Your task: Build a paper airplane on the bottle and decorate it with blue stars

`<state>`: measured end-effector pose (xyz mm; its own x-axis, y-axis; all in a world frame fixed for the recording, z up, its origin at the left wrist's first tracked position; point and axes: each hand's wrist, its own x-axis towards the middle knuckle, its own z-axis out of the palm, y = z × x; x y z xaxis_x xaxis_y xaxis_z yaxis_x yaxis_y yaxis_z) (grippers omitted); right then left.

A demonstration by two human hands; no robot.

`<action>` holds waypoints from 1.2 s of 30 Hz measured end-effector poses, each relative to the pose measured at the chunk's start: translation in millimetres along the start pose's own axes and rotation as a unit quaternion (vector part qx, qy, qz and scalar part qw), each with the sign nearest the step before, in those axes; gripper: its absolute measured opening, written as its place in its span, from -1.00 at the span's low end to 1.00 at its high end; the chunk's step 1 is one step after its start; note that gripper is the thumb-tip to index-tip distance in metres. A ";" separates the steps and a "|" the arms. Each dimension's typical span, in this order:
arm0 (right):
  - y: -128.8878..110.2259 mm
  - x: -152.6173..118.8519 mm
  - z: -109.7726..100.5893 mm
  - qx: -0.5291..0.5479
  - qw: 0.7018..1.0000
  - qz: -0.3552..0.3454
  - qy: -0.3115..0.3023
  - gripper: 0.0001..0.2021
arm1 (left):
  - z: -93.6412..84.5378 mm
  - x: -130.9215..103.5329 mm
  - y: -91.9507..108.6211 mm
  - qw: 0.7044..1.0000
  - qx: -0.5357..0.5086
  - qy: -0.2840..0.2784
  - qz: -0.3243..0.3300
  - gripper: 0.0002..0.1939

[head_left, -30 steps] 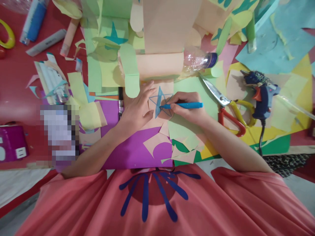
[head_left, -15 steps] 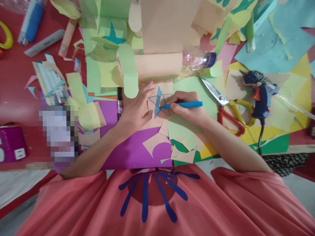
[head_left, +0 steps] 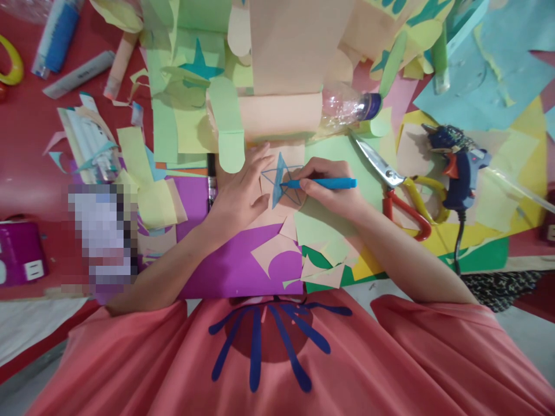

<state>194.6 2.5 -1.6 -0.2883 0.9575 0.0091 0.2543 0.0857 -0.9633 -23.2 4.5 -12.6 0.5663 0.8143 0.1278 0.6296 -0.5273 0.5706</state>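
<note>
A blue marker (head_left: 333, 184) is pinched in my right hand (head_left: 332, 188), its tip touching a star drawn in blue outline on peach paper (head_left: 292, 151). One part of the star, left of its middle, is coloured in blue. Spread flat over the left side of this paper, my left hand (head_left: 243, 193) holds nothing, with its fingers apart. A black pen (head_left: 211, 182) lies just left of that hand, partly hidden. Peach offcuts (head_left: 271, 254) rest on purple paper (head_left: 217, 266) below the drawing.
Scissors with red and yellow handles (head_left: 392, 176) and a blue glue gun (head_left: 466, 173) lie to the right. Behind the drawing are a paper-wrapped plastic bottle (head_left: 281, 112) and cut paper. Several markers (head_left: 80, 74) and a purple box (head_left: 21, 254) sit at the left.
The marker tip and my right hand have shifted slightly up over the star. My left hand has stayed in place.
</note>
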 end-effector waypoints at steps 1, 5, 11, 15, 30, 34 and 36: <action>0.0 0.0 -0.2 -0.002 1.000 -0.002 -0.001 -0.92 | -0.2 -0.1 0.0 1.000 -0.001 0.000 0.000 -0.33; -0.1 -0.6 -0.7 -0.019 1.000 0.006 -0.003 -0.87 | -1.0 -0.2 0.4 1.000 -0.003 -0.009 -0.003 -0.33; -0.6 -0.4 0.9 -0.003 1.000 0.005 0.005 -0.91 | 0.9 0.0 0.2 1.000 -0.011 0.005 0.002 -0.31; -1.9 0.1 0.4 -0.005 1.000 0.005 0.005 -0.92 | 1.6 0.2 0.2 1.000 -0.016 0.006 -0.002 -0.31; -4.4 1.0 -0.1 -0.009 1.000 0.014 0.019 -0.91 | 1.0 -0.1 1.2 1.000 -0.008 0.006 -0.009 -0.34; -3.5 0.4 -0.1 -0.018 0.999 0.019 0.029 -0.89 | 0.7 0.6 1.6 1.000 -0.001 0.004 -0.006 -0.37; -1.8 0.5 -0.1 -0.001 0.999 0.019 0.047 -0.91 | 0.3 0.7 1.3 1.000 -0.007 0.002 -0.004 -0.36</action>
<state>194.2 2.9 0.1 -0.1911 0.9816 -0.0027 0.2657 0.0491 -0.9628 -21.9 4.3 -12.1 0.5591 0.8193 0.1267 0.6262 -0.5175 0.5831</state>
